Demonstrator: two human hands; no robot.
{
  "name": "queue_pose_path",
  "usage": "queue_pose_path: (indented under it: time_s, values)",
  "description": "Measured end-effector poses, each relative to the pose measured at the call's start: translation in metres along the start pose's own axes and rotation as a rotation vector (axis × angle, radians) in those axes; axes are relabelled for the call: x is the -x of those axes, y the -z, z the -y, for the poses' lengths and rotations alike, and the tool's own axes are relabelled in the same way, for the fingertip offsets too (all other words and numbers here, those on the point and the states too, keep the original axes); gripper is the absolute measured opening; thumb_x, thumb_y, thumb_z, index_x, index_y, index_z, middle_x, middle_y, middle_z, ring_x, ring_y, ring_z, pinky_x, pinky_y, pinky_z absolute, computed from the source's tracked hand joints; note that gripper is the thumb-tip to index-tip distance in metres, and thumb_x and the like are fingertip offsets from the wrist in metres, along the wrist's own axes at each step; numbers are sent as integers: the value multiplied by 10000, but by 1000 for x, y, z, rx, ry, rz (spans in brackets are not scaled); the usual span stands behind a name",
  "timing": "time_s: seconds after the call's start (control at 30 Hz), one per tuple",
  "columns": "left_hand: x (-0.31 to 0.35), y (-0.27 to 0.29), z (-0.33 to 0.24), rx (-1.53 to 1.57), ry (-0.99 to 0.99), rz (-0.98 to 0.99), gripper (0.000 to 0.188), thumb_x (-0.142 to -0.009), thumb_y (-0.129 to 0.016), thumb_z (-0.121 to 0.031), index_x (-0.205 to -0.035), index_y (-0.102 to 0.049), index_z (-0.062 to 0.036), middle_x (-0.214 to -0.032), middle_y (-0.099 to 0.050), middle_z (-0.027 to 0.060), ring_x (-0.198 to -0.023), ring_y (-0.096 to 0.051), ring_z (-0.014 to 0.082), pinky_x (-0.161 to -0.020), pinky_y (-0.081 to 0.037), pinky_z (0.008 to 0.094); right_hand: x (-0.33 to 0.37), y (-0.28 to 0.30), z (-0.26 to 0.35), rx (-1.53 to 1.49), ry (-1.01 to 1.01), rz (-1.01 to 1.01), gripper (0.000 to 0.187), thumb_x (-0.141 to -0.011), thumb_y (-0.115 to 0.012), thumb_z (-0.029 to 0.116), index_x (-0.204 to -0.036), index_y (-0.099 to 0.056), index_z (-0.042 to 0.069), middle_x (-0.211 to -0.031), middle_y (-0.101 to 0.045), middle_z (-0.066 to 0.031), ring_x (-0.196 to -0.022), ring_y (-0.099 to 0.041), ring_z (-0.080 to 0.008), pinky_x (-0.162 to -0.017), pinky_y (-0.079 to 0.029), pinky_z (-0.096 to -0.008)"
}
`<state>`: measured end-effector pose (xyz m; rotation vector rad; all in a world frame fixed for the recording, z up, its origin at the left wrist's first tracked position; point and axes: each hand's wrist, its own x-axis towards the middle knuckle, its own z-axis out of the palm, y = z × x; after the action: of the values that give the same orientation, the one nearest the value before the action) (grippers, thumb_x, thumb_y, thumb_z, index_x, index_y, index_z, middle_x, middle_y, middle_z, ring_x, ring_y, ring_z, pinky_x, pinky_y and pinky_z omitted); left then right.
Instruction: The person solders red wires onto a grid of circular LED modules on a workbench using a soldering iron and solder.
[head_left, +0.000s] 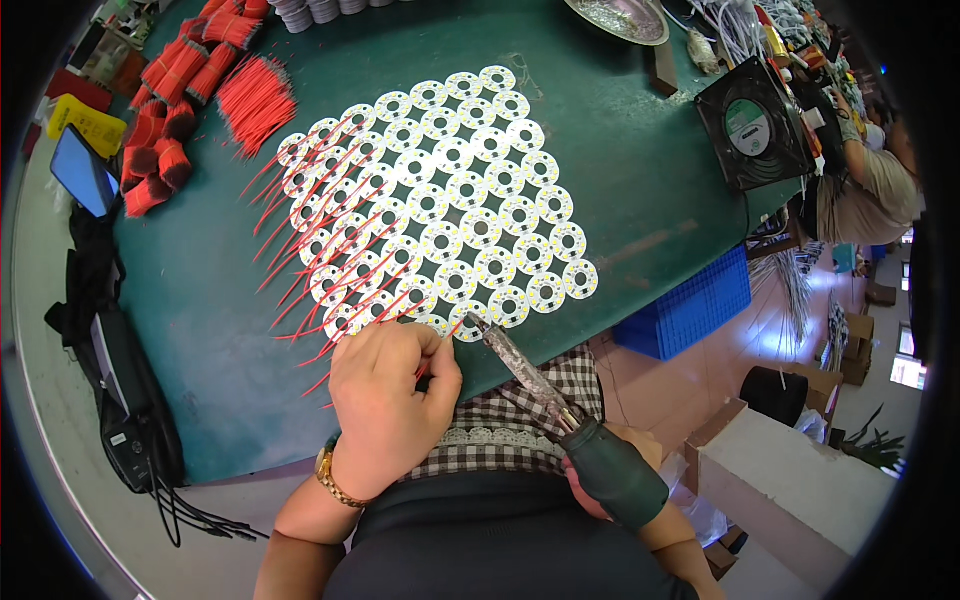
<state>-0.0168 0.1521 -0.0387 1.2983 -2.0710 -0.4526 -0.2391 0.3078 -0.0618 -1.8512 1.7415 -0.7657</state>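
A sheet of round white LED circuit boards, each with a hole in the middle, lies on the green table. Thin red wires run across the boards on the left side of the sheet, with ends sticking out to the left. At the sheet's near edge my left hand is closed, thumb against fingers, on red wire; its fingertips are partly hidden. My right hand grips the dark green handle of a soldering iron. The iron's tip touches or hovers just over a board in the nearest row.
Bundles of red wire and a loose pile lie at the far left. A phone stands near the left edge. A black fan and a metal dish are at the right. A blue crate sits below the table edge. Another person is beyond.
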Motion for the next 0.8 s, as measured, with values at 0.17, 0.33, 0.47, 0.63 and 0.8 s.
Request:
queue_pose_path:
  time_s: [0.17,0.33,0.47,0.63,0.8]
  values:
    - [-2,0,-1,-2,-9,-10,184,-753,-732,25,-752,-572,-67,-644,-550,31,-548,-498,194,-557,-382,331,-5,-1,3,86,7,-21,190,-700,-738,276,-860,-723,175,-757,-702,-34,-625,-678,-252,-557,-518,-373]
    - [-4,-4,-1,-16,-3,-22,170,-738,-713,26,-734,-573,-70,-613,-531,25,-546,-500,200,-554,-386,336,-2,-1,2,25,-48,-3,181,-730,-718,309,-862,-734,186,-752,-694,-36,-622,-673,-259,-557,-513,-374]
    - [-2,-2,-1,-51,19,-27,173,-725,-711,25,-728,-570,-74,-600,-523,21,-541,-499,200,-551,-387,341,-10,-1,1,97,-14,39,186,-738,-707,319,-859,-736,180,-751,-694,-41,-623,-674,-259,-559,-515,-374]
    - [-6,-4,-3,-11,11,-34,186,-714,-716,24,-732,-562,-78,-586,-518,20,-526,-499,201,-541,-385,343,-19,10,5,-31,169,26,184,-741,-773,134,-867,-680,37,-776,-683,-78,-621,-679,-223,-529,-534,-302]
    - [-6,-4,-2,-21,-2,-36,187,-710,-715,26,-736,-562,-79,-586,-520,19,-523,-499,200,-534,-381,341,-13,5,5,-6,89,13,161,-726,-737,187,-853,-702,94,-760,-679,-69,-616,-669,-251,-546,-526,-336]
